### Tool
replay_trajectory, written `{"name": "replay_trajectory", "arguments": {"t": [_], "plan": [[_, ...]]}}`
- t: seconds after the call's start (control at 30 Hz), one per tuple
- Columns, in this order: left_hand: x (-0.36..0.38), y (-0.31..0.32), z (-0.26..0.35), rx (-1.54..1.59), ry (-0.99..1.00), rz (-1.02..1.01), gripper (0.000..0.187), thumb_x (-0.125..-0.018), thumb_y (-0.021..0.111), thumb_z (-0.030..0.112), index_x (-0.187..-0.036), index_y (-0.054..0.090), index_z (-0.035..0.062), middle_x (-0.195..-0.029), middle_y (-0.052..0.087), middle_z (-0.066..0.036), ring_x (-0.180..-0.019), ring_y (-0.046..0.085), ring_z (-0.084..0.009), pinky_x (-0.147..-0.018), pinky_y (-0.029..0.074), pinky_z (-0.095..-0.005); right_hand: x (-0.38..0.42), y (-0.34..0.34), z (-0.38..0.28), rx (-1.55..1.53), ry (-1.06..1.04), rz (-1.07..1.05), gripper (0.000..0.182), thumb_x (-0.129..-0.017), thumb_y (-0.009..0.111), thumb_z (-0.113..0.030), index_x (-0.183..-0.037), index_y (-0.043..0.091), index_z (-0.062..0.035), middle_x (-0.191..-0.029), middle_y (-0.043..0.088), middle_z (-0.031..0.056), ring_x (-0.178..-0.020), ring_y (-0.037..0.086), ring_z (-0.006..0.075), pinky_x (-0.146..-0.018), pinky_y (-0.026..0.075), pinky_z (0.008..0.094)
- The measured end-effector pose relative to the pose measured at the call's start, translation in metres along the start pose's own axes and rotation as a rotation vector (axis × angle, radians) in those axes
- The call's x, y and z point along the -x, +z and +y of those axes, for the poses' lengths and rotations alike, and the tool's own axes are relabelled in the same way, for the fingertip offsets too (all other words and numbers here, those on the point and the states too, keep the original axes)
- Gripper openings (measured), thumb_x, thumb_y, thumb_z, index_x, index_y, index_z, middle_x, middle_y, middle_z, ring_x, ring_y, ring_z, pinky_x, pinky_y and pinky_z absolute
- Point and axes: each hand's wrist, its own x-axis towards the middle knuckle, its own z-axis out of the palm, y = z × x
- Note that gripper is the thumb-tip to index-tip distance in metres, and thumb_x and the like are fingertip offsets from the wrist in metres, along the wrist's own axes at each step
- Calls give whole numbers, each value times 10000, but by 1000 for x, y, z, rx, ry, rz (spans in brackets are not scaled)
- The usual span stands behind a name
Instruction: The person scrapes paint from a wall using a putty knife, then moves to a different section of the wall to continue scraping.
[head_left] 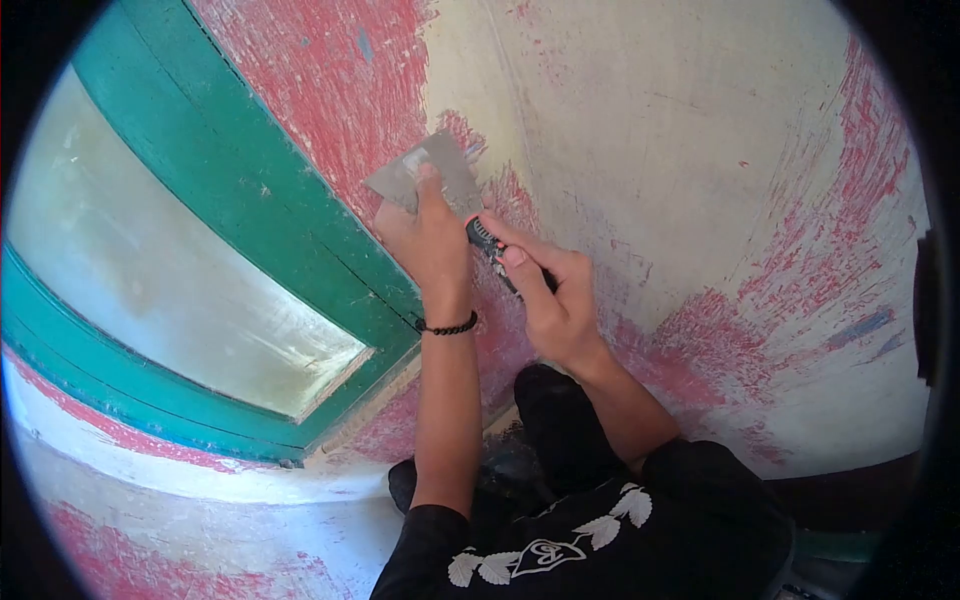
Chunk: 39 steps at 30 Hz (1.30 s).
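The scraper (458, 175) slanted far-left from the right hand (560, 305) wrapped round its handle (484, 237), the left hand (437, 240) pinching its blade (400, 178).

Open room over pale wall (660, 150), up and right of right hand (555, 290). Green frame (300, 240) borders the side near left hand (435, 230). Dark-clothed knee (560, 410) blocks below, between forearms.

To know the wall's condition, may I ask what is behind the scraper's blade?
The wall shows patchy red paint around the blade; directly behind it, the surface is covered and cannot be seen.
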Motion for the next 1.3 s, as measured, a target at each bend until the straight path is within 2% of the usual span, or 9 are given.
{"name": "replay_trajectory", "arguments": {"t": [0.17, 0.23, 0.3, 0.37, 0.47, 0.77, 0.97, 1.17, 1.3], "plan": [[1, 0, 5, -7, -21, -12, 217, -936, 552, 98, -968, 661, -86, -848, 691, -117, -691, 651, -161, -597, 509, -299, -1, 2, 5, -43, -51, 13, 319, -978, 488, -87, -1218, 601, 90, -1103, 697, 207, -1017, 644, 166, -878, 494, 286], [6, -1, 6, 10, 1, 34, 212, -934, 549, 90, -963, 663, -87, -836, 690, -114, -695, 653, -161, -599, 509, -297, 5, 2, 1, -20, -27, -6, 326, -988, 491, -101, -1241, 607, 67, -1065, 704, 133, -924, 601, 101, -815, 467, 234], [1, 0, 9, 19, 46, 35, 198, -921, 554, 67, -984, 648, -96, -851, 681, -123, -677, 653, -183, -568, 517, -308, 2, 4, 2, -8, -34, 1, 326, -989, 488, -104, -1237, 606, 72, -1067, 703, 133, -927, 599, 103, -823, 464, 235], [-3, 2, 12, 2, 74, 9, 201, -898, 565, 29, -1031, 614, -114, -891, 664, -143, -636, 651, -225, -506, 533, -332, 3, 8, 5, -24, -30, 19, 324, -984, 483, -100, -1213, 602, 96, -1098, 697, 188, -1005, 630, 156, -884, 478, 275], [2, 2, 14, -80, 94, 34, 207, -931, 538, 68, -944, 663, -98, -805, 686, -112, -695, 656, -163, -601, 521, -302, -1, 5, 6, -108, -64, 20, 329, -986, 486, -113, -1201, 601, 107, -1110, 696, 202, -1040, 642, 185, -913, 480, 293], [-8, 7, 6, -70, 183, 18, 210, -906, 548, 88, -863, 661, -84, -770, 677, -82, -675, 621, -157, -590, 474, -319, -10, -4, 1, -49, -79, -5, 357, -1003, 492, -160, -1264, 596, 61, -1138, 689, 103, -1002, 579, 96, -896, 451, 239], [-6, -2, 7, -36, 115, 12, 127, -888, 586, 34, -923, 630, -80, -856, 657, -97, -695, 645, -177, -585, 509, -320, 1, 2, 5, -37, -86, -9, 359, -999, 493, -151, -1269, 587, 66, -1169, 679, 145, -1040, 590, 120, -931, 453, 262], [-11, 6, 21, -30, 28, -8, 195, -915, 556, 96, -898, 657, -70, -803, 678, -96, -657, 635, -155, -579, 501, -313, -9, 10, 5, -57, -126, 3, 361, -1001, 469, -132, -1263, 574, 94, -1214, 658, 179, -1104, 601, 171, -974, 440, 286], [-13, -4, 9, -113, 125, 28, 175, -910, 567, 82, -915, 646, -74, -811, 671, -111, -643, 636, -174, -554, 512, -318, -7, 9, 8, -73, -183, 18, 340, -979, 472, -109, -1220, 591, 99, -1147, 673, 237, -1034, 650, 209, -876, 494, 294]]}}
